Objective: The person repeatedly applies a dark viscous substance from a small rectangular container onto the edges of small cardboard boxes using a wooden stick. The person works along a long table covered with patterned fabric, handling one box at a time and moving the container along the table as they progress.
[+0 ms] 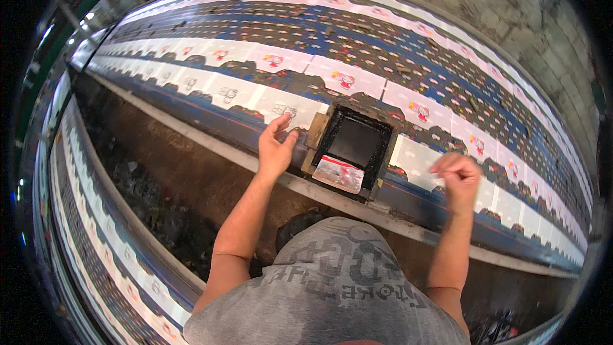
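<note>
A screen-printing frame (357,141) with a dark mesh and black ink around its inside edges lies on the long printing table. Inside its near end rests a flat squeegee (338,174), pale with red smears. My left hand (278,146) is raised just left of the frame, thumb and fingers apart, holding nothing. To the right of the frame, my right hand (457,175) hovers over blank white fabric pieces (414,160), its fingers curled together; a small pale bit shows at the fingertips, too blurred to name. Left of the frame, white pieces (246,98) bear black outline drawings of a cartoon figure.
Behind lies a row of pieces with coloured cartoon prints (357,79). The table's near edge (306,190) runs between my body and the frame. A second long table with fabric pieces (139,268) stands at the lower left. A block wall (459,5) rises behind.
</note>
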The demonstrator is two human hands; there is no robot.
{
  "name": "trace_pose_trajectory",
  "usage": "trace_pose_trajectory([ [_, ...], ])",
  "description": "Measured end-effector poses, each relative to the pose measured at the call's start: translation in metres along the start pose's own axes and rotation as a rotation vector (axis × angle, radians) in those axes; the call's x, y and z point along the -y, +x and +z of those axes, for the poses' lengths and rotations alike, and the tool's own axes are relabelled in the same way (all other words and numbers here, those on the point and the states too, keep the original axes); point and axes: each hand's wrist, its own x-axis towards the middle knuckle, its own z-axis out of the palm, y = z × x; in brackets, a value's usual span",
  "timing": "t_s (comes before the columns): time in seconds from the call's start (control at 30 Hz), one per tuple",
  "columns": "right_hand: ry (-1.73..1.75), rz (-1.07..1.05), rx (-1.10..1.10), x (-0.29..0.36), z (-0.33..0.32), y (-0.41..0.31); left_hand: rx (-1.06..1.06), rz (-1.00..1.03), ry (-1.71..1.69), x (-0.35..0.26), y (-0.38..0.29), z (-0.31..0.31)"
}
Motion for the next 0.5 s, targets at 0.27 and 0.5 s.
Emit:
trace_pose_trajectory([
  [0.27, -0.833, 0.052, 0.377, -0.070, 0.136, -0.049, 0.258, -0.052, -0.008, 0.024, 0.002, 0.042],
  [0.5, -1.019, 0.058, 0.395, -0.092, 0.155, -0.071, 0.263, -0.098, -0.006, 0.021, 0.000, 0.058],
])
